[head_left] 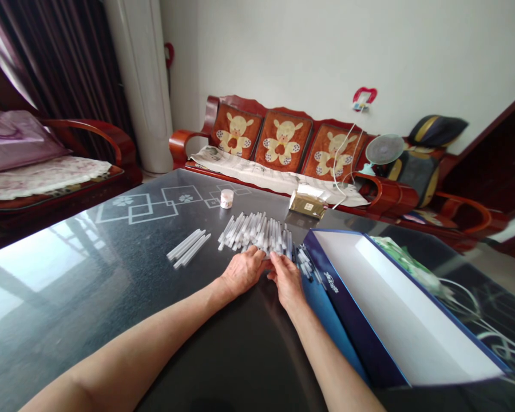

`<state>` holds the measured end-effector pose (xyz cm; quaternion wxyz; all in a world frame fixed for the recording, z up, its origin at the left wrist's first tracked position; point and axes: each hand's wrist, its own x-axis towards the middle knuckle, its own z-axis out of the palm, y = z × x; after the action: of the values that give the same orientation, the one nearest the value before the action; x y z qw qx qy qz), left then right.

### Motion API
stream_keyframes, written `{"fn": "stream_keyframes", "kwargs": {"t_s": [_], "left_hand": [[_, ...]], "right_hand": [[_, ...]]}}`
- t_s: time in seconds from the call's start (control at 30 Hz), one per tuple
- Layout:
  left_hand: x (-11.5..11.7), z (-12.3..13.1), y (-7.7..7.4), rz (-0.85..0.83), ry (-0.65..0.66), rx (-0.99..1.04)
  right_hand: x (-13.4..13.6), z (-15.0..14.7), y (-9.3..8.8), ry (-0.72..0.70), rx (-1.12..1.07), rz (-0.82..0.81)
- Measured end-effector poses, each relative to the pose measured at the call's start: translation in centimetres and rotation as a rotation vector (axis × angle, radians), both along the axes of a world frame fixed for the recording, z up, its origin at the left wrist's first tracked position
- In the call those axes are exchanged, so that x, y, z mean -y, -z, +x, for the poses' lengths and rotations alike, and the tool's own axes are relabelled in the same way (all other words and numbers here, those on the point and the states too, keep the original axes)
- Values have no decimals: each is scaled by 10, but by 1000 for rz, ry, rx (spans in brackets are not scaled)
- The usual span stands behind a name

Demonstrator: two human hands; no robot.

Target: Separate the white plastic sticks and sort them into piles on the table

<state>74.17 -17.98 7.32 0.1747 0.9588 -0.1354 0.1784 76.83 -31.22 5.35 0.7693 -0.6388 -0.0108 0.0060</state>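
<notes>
Left of centre on the dark glass table (90, 297) we see a small bundle of white tubes (189, 248) lying apart. At centre our left hand (242, 272) rests on the near edge of the big pile of white tubes (257, 232), fingers together and curled. Just beside it our right hand (288, 281) pinches tube ends. Right of that sits the open blue box (369, 320).

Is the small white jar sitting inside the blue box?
No, the small white jar stands on the dark table, far from the open blue box, beyond the pile of white sticks.
</notes>
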Motion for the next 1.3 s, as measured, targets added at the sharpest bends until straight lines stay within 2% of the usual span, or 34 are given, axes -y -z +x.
{"fn": "stream_keyframes", "kwargs": {"t_s": [0.1, 0.33, 0.47, 0.57, 0.67, 0.77, 0.9, 1.0, 1.1, 1.17, 1.23, 1.3], "left_hand": [[2, -2, -2, 37, -41, -40], [8, -6, -5, 141, -18, -132], [11, -7, -5, 96, 19, -161], [12, -5, -4, -102, 62, -162], [11, -2, -3, -402, 137, -267], [10, 2, -3, -697, 236, -443], [8, 3, -3, -1097, 265, -771], [6, 2, -1, -1271, 318, -941], [6, 2, 1, -1323, 347, -857], [3, 5, 1, -1290, 336, -758], [-2, 9, -1, -1196, 282, -637], [-12, 14, -5, -1022, 178, -490]], "right_hand": [[0, -1, -1, -21, -25, 82], [-2, -1, 4, -65, -11, 236], [-2, -1, 7, -52, -19, 265], [-2, 0, 7, -62, -39, 280], [-1, 1, 6, -70, -77, 317], [-1, -1, 5, -67, -105, 357], [4, 3, 4, -89, -139, 421], [10, 10, 2, -49, -180, 499], [12, 13, 1, -58, -160, 490], [10, 11, 2, -76, -119, 443], [8, 9, 3, -70, -80, 384], [6, 8, 4, -56, -44, 314]]}}
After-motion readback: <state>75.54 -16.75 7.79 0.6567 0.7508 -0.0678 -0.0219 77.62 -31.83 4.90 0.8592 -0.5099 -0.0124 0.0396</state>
